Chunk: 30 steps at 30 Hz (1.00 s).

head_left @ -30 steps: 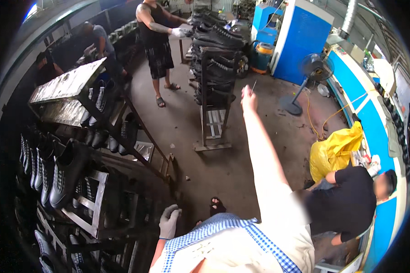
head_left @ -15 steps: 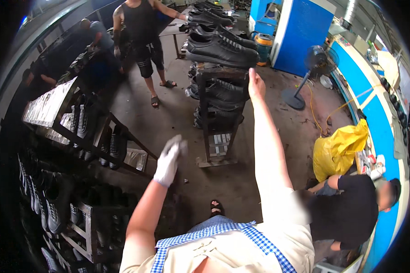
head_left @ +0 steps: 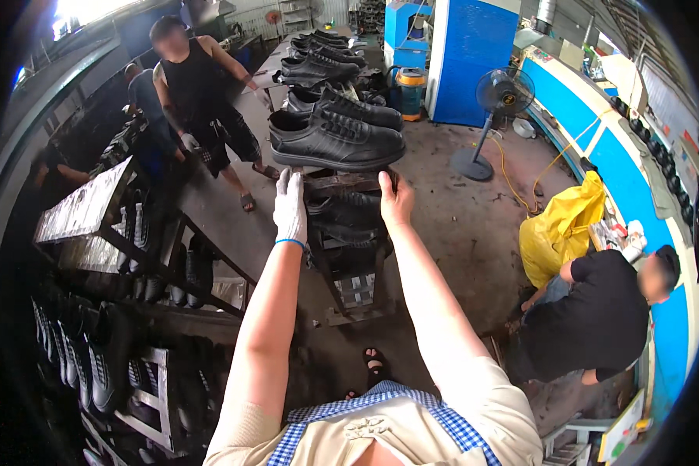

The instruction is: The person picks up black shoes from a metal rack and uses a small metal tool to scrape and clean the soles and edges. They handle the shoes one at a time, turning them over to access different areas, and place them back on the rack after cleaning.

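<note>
A dark-framed shoe rack [head_left: 338, 183] stands ahead of me, with black lace-up shoes on its top and more on the levels below. The nearest large black shoe [head_left: 338, 140] lies across the top, toe to the right. My left hand [head_left: 290, 210], in a white glove with a blue cuff edge, is at the rack's upper left corner, its fingers partly hidden against the frame. My right hand [head_left: 397, 200] is bare and closed round the upper right corner, thumb on the near side. Both hands are just below the shoe's sole.
Other racks of shoes [head_left: 101, 349] stand at my left. A person in a black tank top [head_left: 202, 85] stands beyond the rack; another in a black shirt [head_left: 582, 326] bends at the right, near a yellow sack [head_left: 559, 233]. A standing fan [head_left: 485, 116] trails a yellow cord.
My left hand has moved up from mid-air to the rack's left corner. The rack and its shoes now appear further left, with my right hand still at the right corner.
</note>
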Each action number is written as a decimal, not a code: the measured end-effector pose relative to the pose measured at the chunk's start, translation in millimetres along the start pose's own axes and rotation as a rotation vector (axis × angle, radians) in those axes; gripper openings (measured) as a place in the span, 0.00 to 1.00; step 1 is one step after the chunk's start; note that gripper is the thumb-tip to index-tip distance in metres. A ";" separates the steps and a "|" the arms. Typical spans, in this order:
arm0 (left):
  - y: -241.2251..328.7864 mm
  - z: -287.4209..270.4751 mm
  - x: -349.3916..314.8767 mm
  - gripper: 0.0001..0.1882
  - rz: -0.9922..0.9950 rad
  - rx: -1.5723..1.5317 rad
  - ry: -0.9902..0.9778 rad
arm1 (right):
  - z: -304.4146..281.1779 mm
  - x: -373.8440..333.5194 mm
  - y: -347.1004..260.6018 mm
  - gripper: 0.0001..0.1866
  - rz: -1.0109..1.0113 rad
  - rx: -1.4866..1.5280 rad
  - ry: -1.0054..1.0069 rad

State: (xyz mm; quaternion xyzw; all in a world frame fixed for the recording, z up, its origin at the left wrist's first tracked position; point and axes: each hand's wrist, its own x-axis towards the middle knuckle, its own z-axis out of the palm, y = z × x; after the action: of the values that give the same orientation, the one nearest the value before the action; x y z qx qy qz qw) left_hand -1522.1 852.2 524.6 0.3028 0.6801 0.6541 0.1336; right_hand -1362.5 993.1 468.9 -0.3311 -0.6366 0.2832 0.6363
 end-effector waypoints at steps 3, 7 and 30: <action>12.9 -14.6 -31.8 0.32 -0.027 0.002 0.020 | -6.7 -23.3 -12.5 0.30 0.021 0.065 0.063; 9.0 -26.5 -58.2 0.31 0.011 -0.062 0.030 | -20.7 -47.1 -19.5 0.29 0.029 0.061 0.078; 40.7 -83.7 -399.2 0.24 0.217 -0.294 0.163 | -297.5 -246.1 -164.9 0.33 0.144 0.231 -0.089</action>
State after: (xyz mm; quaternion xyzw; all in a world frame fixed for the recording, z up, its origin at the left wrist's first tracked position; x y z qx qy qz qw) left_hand -1249.1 548.7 487.5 0.2976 0.5493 0.7792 0.0498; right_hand -1082.9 680.3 453.5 -0.2875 -0.6019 0.4141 0.6192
